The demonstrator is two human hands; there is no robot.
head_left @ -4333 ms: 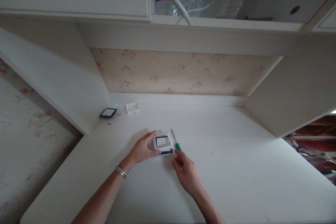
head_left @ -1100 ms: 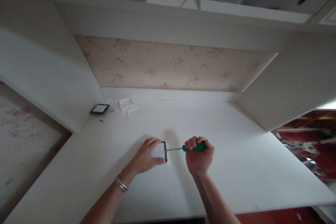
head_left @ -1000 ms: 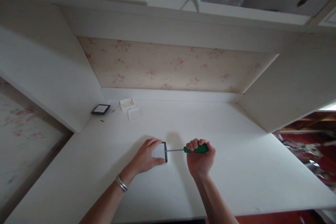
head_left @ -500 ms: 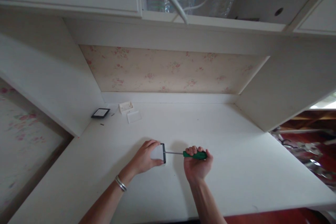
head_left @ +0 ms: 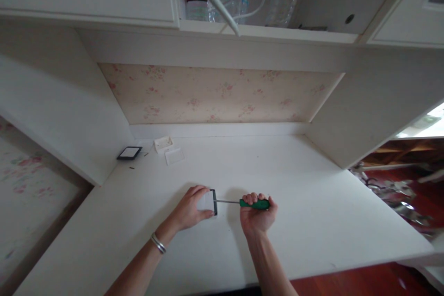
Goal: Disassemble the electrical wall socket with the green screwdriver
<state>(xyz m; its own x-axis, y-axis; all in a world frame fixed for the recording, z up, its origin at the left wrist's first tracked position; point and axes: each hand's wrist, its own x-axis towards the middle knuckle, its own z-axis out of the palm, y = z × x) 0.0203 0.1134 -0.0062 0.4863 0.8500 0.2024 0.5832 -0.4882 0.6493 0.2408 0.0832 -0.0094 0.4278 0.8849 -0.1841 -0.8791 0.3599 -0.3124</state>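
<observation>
"Noting hands first: right hand [head_left: 258,217]?"

"Right of the dark-ended white block [head_left: 205,201]. Fingers clenched round a green-handled screwdriver [head_left: 243,202], shaft reaching the block's dark end."

"And left hand [head_left: 188,208]?"

"At the block's left, thumb and fingers grasping its sides, on or just above the desk [head_left: 294,171]."

"Beyond the block?"

"Off to its left: flat white-rimmed piece [head_left: 175,156] nearest, small white tray [head_left: 163,144] touching or just behind, cannot tell; black-rimmed square [head_left: 129,153] farthest, two dark slivers [head_left: 132,168] near it."
</observation>
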